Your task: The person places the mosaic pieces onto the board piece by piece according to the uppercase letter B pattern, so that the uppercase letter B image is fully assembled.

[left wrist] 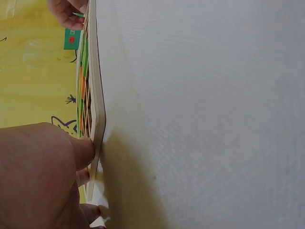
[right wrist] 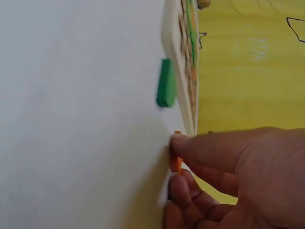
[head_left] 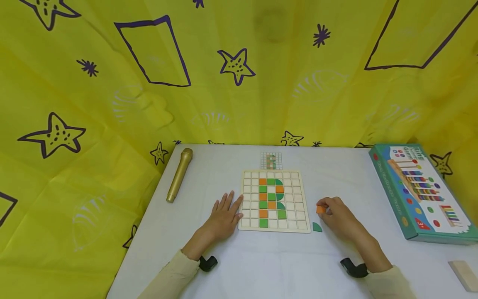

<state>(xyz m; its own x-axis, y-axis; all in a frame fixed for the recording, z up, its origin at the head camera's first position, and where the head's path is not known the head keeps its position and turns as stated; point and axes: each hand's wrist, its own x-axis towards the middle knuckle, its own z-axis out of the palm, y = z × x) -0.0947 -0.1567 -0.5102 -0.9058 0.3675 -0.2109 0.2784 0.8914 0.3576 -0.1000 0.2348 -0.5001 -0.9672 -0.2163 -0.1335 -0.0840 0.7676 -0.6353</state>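
Observation:
A square wooden grid board [head_left: 294, 216] lies on the white table, with orange and green tiles in its cells forming a letter R. My left hand [head_left: 223, 218] rests at the board's left edge, fingers spread; in the left wrist view its thumb [left wrist: 85, 151] touches the rim. To the right of the board, my right hand [head_left: 340, 219] pinches an orange tile [head_left: 320, 209] between thumb and fingers, low over the table. A green quarter-round tile [head_left: 317, 227] lies between that hand and the board's lower right corner; the right wrist view shows this green tile [right wrist: 166, 83] beside the rim.
Behind the board lies a small pattern card [head_left: 271, 161] showing a similar R. A gold microphone [head_left: 179, 175] is at the back left. On the right are a teal game box [head_left: 422, 193] and a pale wooden block [head_left: 463, 275]. A yellow patterned curtain [head_left: 209, 99] hangs behind the table.

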